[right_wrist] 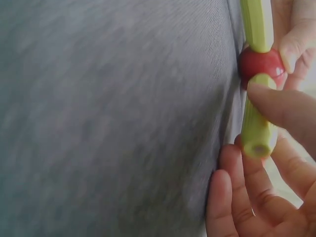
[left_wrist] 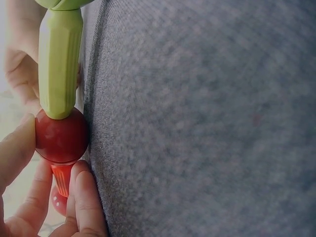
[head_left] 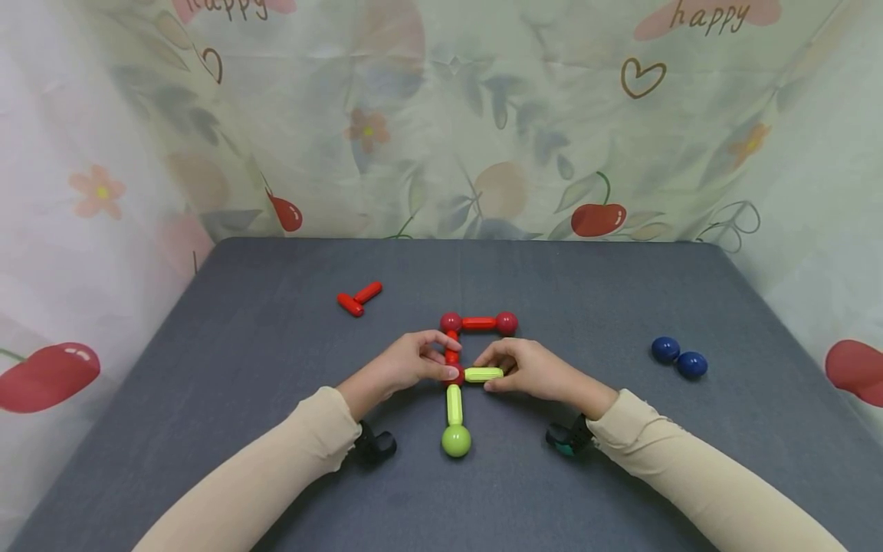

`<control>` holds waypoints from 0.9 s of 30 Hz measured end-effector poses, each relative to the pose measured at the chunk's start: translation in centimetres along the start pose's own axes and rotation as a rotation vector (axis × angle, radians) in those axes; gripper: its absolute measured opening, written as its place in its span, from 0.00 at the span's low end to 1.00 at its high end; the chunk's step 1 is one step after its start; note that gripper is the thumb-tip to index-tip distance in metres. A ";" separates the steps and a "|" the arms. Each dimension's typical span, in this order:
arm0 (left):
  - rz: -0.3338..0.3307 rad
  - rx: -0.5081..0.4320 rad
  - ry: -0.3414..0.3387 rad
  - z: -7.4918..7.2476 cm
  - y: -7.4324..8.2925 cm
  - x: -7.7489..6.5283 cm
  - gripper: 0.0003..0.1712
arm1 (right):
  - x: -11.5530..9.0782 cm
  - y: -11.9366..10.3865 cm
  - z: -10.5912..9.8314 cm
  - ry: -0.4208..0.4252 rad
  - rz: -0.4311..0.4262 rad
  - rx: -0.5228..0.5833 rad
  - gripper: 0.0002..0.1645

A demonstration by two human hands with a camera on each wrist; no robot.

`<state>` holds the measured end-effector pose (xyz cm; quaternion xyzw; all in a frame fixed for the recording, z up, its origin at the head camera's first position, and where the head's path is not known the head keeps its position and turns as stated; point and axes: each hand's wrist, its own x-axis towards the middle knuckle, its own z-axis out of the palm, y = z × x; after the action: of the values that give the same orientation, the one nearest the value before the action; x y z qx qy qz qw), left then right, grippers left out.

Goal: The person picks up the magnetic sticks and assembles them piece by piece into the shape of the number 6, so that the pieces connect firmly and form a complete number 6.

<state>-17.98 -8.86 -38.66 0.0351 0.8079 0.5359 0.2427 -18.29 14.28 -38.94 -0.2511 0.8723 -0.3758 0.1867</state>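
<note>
Left wrist: green ball (left_wrist: 62, 4) mostly offscreen

The right hand (right_wrist: 269, 205) pinches a yellow-green rod (right_wrist: 257, 129), left end right up against the red ball (right_wrist: 254, 64)! Left hand (right_wrist: 298, 39) touches that ball, second rod (right_wrist: 258, 24) meeting it too!

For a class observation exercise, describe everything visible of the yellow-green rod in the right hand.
The yellow-green rod is short, ridged lengthwise and looks like plastic; its free end shows a greyish spot. Pinched by the right hand, it points sideways from the red ball, which its other end appears to touch.
</note>
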 end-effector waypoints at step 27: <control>-0.010 0.022 0.008 0.0 0.0 0.1 0.20 | -0.3 2.4 -1.5 -0.127 0.089 0.312 0.19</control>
<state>-18.03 -8.85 -38.72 0.0315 0.8149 0.5258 0.2418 -19.59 16.71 -39.75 -0.2035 0.8002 -0.4812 0.2946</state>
